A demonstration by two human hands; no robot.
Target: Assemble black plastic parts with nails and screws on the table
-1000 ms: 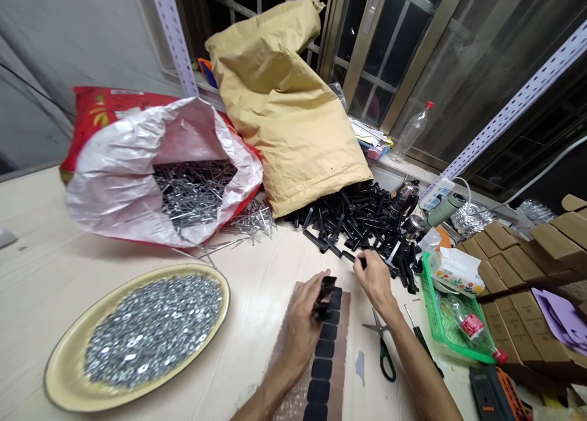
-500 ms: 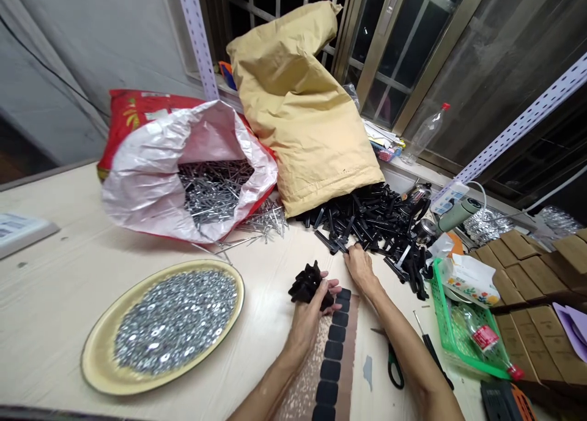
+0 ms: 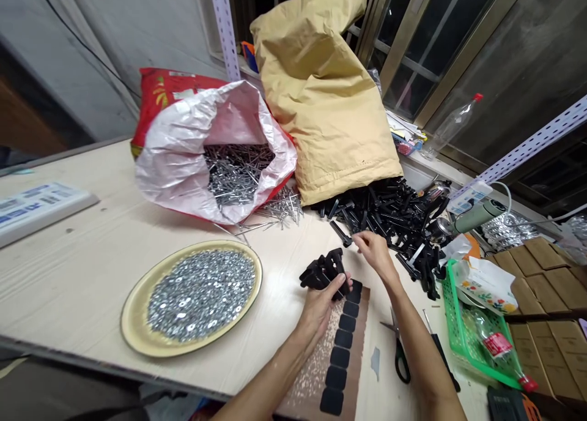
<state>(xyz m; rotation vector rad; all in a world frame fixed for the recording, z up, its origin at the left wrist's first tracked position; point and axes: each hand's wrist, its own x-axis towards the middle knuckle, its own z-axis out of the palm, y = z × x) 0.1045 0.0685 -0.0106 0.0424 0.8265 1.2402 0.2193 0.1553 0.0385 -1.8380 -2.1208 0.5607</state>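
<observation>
My left hand [image 3: 324, 303] is closed round a bunch of black plastic parts [image 3: 323, 273], above the far end of a brown strip [image 3: 360, 347] bearing a row of black rounded-square pads [image 3: 339, 357]. My right hand [image 3: 375, 253] is closed in a pinch at the near end of one black plastic part [image 3: 340, 232], at the front of a loose pile of such parts [image 3: 385, 210]. The fingertips meet that part's thicker end; how firmly they grip it cannot be seen.
A yellowish oval tray [image 3: 132, 332] of small metal washers stands left. Behind it, a red-and-white sack [image 3: 169, 158] spills metal nails or screws. A brown paper bag [image 3: 330, 115] leans behind the pile. Scissors [image 3: 402, 360], a screwdriver [image 3: 440, 347], a green basket [image 3: 452, 323] and cardboard boxes [image 3: 532, 347] lie right.
The view has shifted, so things sit farther right and slightly higher. My right hand has drawn back a little from the pile's edge. The bunch in my left hand has turned.
</observation>
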